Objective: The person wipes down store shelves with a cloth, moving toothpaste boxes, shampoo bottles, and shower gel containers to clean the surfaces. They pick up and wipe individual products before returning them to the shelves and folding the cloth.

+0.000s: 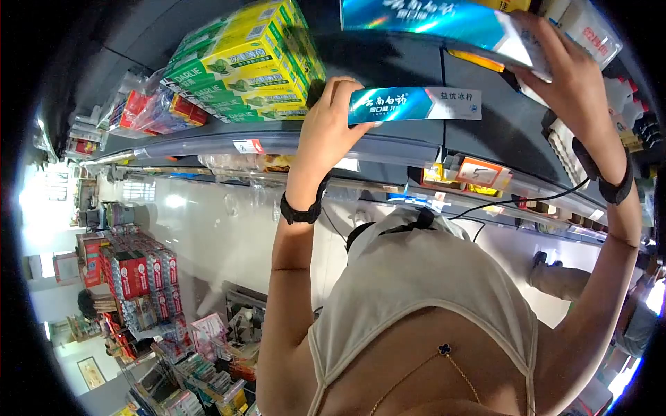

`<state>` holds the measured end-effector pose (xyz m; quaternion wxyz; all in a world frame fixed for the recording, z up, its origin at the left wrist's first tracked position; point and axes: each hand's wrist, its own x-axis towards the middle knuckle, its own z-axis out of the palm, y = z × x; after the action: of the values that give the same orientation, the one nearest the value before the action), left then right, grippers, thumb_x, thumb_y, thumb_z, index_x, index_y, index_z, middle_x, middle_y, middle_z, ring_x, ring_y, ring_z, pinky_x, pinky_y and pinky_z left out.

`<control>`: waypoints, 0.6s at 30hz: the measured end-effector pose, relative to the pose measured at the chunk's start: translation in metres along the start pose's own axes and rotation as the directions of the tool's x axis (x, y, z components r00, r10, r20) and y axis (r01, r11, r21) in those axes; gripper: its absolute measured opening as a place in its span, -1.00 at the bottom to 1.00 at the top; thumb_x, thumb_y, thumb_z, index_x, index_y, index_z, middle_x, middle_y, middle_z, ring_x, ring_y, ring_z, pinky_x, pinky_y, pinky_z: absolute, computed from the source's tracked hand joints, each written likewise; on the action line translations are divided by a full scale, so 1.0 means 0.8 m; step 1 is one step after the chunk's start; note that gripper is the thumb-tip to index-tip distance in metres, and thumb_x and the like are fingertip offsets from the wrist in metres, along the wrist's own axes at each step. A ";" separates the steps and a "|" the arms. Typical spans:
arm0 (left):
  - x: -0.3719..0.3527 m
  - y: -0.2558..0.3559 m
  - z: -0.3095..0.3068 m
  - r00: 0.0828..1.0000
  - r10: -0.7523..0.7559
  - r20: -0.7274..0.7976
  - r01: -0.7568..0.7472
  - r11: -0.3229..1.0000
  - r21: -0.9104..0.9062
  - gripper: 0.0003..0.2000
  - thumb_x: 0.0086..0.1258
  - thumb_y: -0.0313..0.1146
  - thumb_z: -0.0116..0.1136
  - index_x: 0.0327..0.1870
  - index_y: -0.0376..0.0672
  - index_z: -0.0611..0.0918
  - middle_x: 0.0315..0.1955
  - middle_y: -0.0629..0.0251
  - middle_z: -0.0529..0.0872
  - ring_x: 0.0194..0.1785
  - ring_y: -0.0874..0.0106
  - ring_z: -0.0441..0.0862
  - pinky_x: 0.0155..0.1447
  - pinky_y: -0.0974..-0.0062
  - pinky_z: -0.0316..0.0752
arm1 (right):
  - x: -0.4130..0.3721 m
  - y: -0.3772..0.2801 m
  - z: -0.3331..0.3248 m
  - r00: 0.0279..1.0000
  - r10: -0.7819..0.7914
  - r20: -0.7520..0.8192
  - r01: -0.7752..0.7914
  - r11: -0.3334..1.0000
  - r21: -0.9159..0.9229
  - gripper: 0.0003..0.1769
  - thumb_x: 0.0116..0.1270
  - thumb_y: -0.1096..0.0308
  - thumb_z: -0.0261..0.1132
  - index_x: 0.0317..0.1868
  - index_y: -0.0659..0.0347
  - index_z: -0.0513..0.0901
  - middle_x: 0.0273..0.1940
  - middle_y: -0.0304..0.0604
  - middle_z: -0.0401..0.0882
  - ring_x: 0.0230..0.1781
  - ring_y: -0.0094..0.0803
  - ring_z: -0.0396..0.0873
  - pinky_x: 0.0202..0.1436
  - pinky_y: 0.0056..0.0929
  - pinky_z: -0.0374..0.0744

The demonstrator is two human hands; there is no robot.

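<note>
My left hand (331, 128) grips a teal and white toothpaste box (415, 104) by its left end, holding it level over the dark shelf (388, 139). My right hand (569, 69) is raised at the upper right, closed on a larger teal toothpaste box (433, 21) and resting near white packs. Both wrists wear black bands.
Stacked green and yellow toothpaste boxes (243, 66) sit on the shelf to the left, with red packets (156, 111) beyond them. A price tag (248, 146) and an orange label (479, 172) hang on the shelf edges. Aisle displays (132, 277) stand on the floor at lower left.
</note>
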<state>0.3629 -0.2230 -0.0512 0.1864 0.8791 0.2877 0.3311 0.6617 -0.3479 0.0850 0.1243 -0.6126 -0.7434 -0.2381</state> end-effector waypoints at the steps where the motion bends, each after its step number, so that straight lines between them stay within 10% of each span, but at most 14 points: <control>1: -0.001 -0.001 0.001 0.998 0.051 -0.022 -0.051 0.999 0.016 -0.41 -0.07 -0.48 0.44 0.04 -0.20 0.42 0.00 0.11 0.51 0.05 0.10 0.49 0.10 0.32 0.43 | 0.000 0.005 -0.001 0.998 -0.036 -0.052 0.032 0.998 -0.061 -0.29 0.01 0.35 0.45 0.22 -0.04 0.38 -0.07 -0.03 0.59 -0.18 -0.01 0.61 -0.19 -0.24 0.63; 6: -0.004 -0.021 0.001 0.997 -0.049 0.054 0.063 0.952 -0.299 -0.45 0.00 -0.52 0.41 0.05 -0.19 0.42 0.01 0.22 0.52 0.10 0.34 0.49 0.15 0.41 0.40 | -0.012 0.011 0.002 0.999 -0.002 -0.041 0.000 0.998 -0.057 -0.26 0.03 0.34 0.45 0.25 -0.05 0.36 -0.07 -0.02 0.60 -0.16 -0.01 0.62 -0.17 -0.25 0.63; 8: -0.002 -0.024 -0.002 0.993 -0.058 0.101 0.111 0.737 -0.667 -0.45 0.06 -0.49 0.40 0.10 -0.16 0.42 0.02 0.26 0.51 0.11 0.45 0.46 0.16 0.53 0.40 | -0.016 0.010 0.002 0.997 0.069 0.043 -0.068 0.998 -0.007 -0.26 0.03 0.34 0.45 0.26 -0.05 0.36 -0.06 -0.01 0.60 -0.14 -0.01 0.61 -0.15 -0.24 0.63; 10: 0.002 -0.022 -0.003 0.999 -0.031 0.042 0.052 0.666 -0.744 -0.56 0.18 -0.46 0.32 0.08 -0.14 0.45 -0.20 0.41 0.49 -0.14 0.60 0.46 -0.09 0.63 0.44 | -0.013 0.007 0.002 1.000 0.012 0.015 -0.012 1.000 0.010 -0.26 0.03 0.33 0.45 0.26 -0.06 0.36 -0.05 0.02 0.59 -0.15 -0.01 0.62 -0.17 -0.23 0.64; 13: 0.000 -0.033 -0.011 0.973 -0.169 0.159 0.231 0.649 -0.725 -0.65 0.30 -0.39 0.21 0.09 -0.15 0.46 -0.23 0.44 0.49 -0.28 0.66 0.39 -0.21 0.71 0.34 | -0.015 0.012 0.009 1.000 0.015 0.017 -0.015 1.000 0.011 -0.25 0.03 0.34 0.45 0.27 -0.06 0.36 -0.06 0.03 0.59 -0.16 -0.01 0.63 -0.18 -0.22 0.64; 18: 0.007 -0.033 -0.003 0.994 -0.096 0.053 0.109 0.795 -0.596 -0.57 0.30 -0.49 0.17 0.20 -0.15 0.41 -0.09 0.36 0.52 -0.21 0.62 0.42 -0.08 0.67 0.36 | -0.015 0.012 0.009 0.994 0.061 0.089 -0.066 0.996 0.053 -0.21 0.02 0.38 0.45 0.29 -0.05 0.32 -0.08 0.06 0.60 -0.17 0.02 0.63 -0.17 -0.21 0.63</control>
<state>0.3546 -0.1988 -0.0602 0.4745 0.7619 0.2139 0.3856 0.6740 -0.3530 0.0752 0.1163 -0.6421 -0.7346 -0.1860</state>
